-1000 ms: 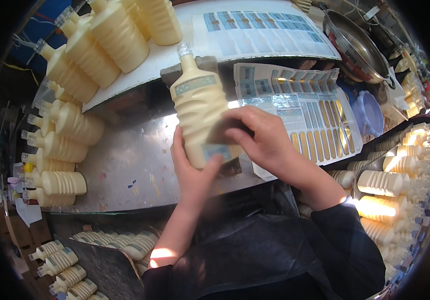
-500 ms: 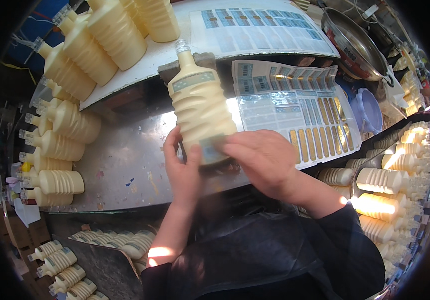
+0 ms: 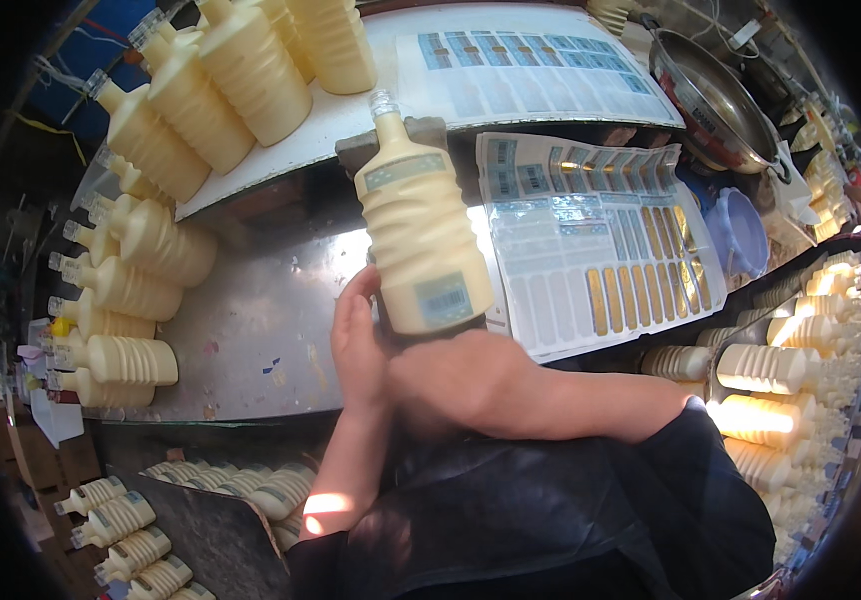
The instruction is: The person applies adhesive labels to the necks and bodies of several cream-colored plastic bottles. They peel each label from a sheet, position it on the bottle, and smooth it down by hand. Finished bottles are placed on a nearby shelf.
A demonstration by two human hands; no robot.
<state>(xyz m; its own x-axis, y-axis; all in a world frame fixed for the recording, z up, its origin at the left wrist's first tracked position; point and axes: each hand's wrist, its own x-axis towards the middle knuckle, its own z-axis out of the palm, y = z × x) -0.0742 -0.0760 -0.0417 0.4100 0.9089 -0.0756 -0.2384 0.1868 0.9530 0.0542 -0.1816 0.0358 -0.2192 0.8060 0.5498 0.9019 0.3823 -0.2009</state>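
Grey metal work surface, scuffed and paint-flecked (image 3: pixel 251 330), fills the middle in front of me; raised white board (image 3: pixel 346 118) runs behind it. Big white sheet of blue-grey and gold stickers (image 3: pixel 546 275) lies on the right part of the surface. Round dark-rimmed metal pan (image 3: pixel 721 105) at upper right, pale lavender plastic tub (image 3: pixel 741 230) just below. Cream ribbed plastic bottle with clear cap (image 3: pixel 421 235) is centred, left of the stickers, neck tilted back over a rough grey block (image 3: pixel 429 130). My right hand (image 3: pixel 466 380), blurred, is across the bottle's base, overlapping my left hand (image 3: pixel 356 340); can't tell its grip. Left fingers run along the bottle's lower left side; can't tell if clamped. Square blue-grey label (image 3: pixel 443 298) sits low on the bottle, narrower blue-grey band label (image 3: pixel 404 172) at its shoulder.
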